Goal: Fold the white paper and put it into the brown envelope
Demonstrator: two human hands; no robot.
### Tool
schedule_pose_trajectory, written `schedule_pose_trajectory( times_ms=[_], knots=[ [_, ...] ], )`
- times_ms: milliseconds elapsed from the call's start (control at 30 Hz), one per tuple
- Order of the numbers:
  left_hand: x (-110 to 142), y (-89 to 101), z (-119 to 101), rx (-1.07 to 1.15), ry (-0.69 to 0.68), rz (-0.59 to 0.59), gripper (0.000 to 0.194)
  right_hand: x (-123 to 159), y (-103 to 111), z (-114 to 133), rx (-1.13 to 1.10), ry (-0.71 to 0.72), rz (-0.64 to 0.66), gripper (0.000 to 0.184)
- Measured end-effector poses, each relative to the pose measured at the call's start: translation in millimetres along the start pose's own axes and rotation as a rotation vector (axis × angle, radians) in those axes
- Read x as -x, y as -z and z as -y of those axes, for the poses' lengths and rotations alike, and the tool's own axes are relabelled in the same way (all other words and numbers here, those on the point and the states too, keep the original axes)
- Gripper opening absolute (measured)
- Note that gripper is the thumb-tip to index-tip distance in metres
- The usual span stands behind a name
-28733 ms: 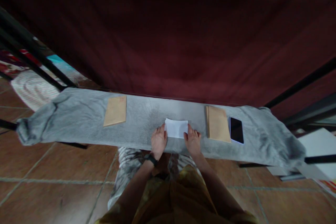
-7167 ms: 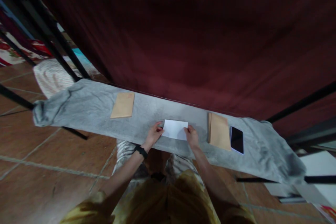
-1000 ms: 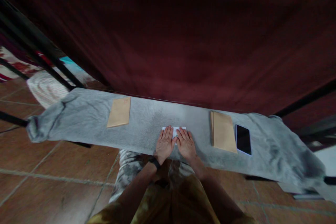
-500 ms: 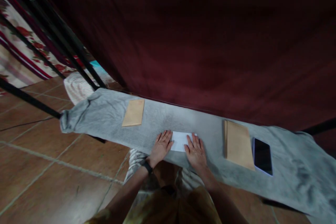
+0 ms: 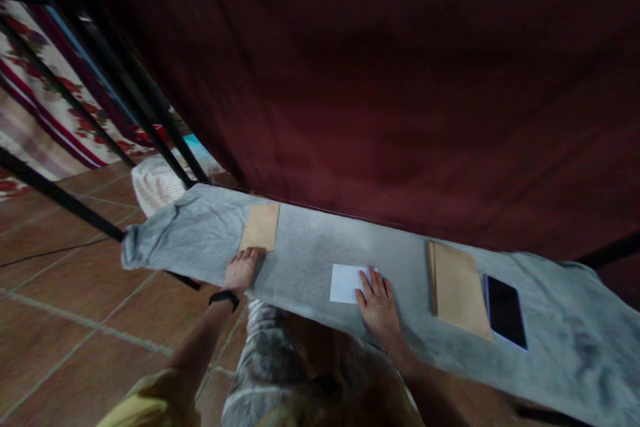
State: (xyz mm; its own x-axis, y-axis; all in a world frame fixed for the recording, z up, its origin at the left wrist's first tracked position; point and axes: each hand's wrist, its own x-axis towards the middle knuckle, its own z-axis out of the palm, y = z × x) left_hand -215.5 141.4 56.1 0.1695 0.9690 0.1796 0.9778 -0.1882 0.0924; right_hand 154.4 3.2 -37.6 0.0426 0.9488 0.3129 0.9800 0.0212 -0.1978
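Observation:
A folded white paper lies on the grey cloth that covers a long narrow table. My right hand rests flat on the paper's right edge, fingers stretched out. My left hand has reached out to the left, and its fingertips touch the near edge of a single brown envelope. That hand wears a black wristband and lies open.
A stack of brown envelopes lies to the right, with a dark phone beside it. A dark red curtain hangs behind the table. Black metal bars stand at the left above a tiled floor.
My left hand left the white paper and moved left to the single brown envelope. My right hand stayed on the paper. The view swung left.

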Motion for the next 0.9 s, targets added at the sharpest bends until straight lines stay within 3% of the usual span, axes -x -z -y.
schedule_pose_trajectory(
  times_ms=[133, 233, 333, 433, 533, 633, 733, 833, 900],
  knots=[
    [0, 8.2, -18, -0.05, -0.05, 0.045, 0.035, 0, 5, -6, -0.073, 0.005, -0.061, 0.049],
    [27, 9.0, -55, -0.056, -0.106, 0.066, 0.024, 3, 11, 0, -0.278, 0.01, -0.124, 0.046],
    [71, 6.0, -109, -0.001, -0.189, 0.059, 0.025, 8, 17, 33, -0.657, -0.112, -0.124, 0.046],
    [110, 2.7, -159, 0.082, -0.243, 0.069, 0.023, 12, 22, 82, -1.135, -0.34, 0.002, 0.05],
    [131, -0.7, -186, 0.183, -0.27, 0.054, 0.027, 17, 29, 112, -1.464, -0.467, 0.077, 0.048],
    [140, -5.1, -189, 0.318, -0.279, 0.057, 0.028, 23, 38, 109, -1.613, -0.505, 0.154, 0.038],
    [140, -8.7, -179, 0.418, -0.394, 0.038, 0.032, 28, 46, 91, -1.586, -0.524, 0.143, 0.035],
    [130, -9.0, -165, 0.349, -0.507, 0.018, 0.085, 31, 51, 75, -1.528, -0.578, 0.134, 0.042],
    [114, -7.1, -157, 0.26, -0.56, 0.06, 0.106, 30, 52, 65, -1.518, -0.597, 0.153, 0.046]
  ],
)
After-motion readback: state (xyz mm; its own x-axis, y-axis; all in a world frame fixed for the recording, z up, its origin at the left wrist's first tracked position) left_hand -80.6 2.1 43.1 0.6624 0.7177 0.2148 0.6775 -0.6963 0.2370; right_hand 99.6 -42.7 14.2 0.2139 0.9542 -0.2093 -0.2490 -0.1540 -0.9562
